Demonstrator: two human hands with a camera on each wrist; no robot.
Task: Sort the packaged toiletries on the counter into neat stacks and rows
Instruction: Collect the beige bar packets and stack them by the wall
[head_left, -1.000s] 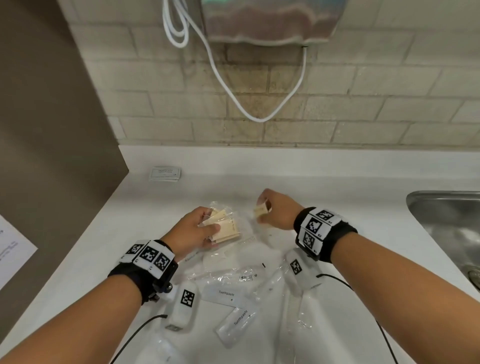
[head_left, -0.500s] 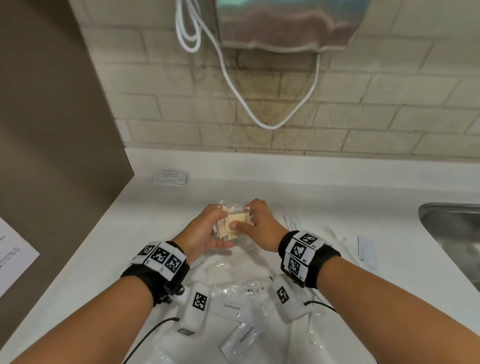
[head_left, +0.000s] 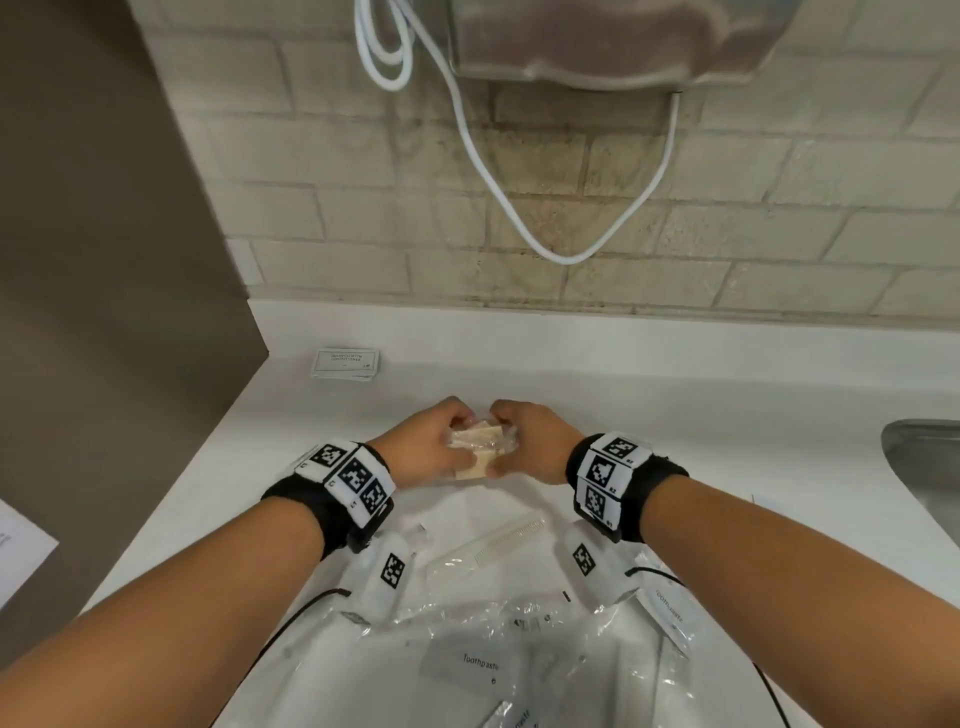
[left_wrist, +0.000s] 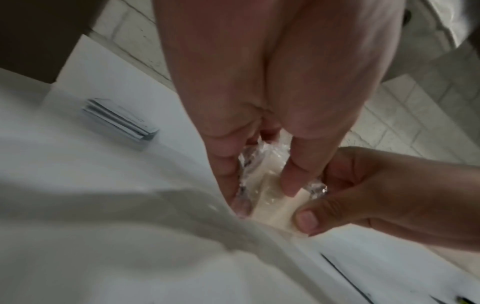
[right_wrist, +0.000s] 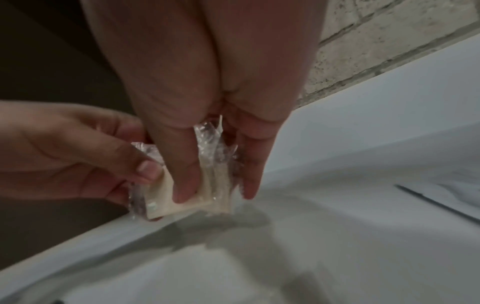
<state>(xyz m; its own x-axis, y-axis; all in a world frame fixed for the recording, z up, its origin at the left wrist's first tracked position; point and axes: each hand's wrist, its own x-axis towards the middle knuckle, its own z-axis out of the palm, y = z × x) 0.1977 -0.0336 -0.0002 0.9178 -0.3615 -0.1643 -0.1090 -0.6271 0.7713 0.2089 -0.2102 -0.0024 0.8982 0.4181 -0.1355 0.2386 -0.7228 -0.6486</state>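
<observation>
Right hand (head_left: 530, 441) now joins left hand (head_left: 421, 447) — both pinch wrapped soap bars (head_left: 480, 441); square edges flush before setting down.

Both forearms reach forward and angle inward, each wrist wearing a black band with square markers. The left hand (head_left: 426, 444) and right hand (head_left: 530, 441) meet knuckles up, fingers curled downward. Each thumb (left_wrist: 306, 221) pinches from the near side, fingers (right_wrist: 185, 181) pressing from above on the soaps (head_left: 475, 441) between them.
</observation>
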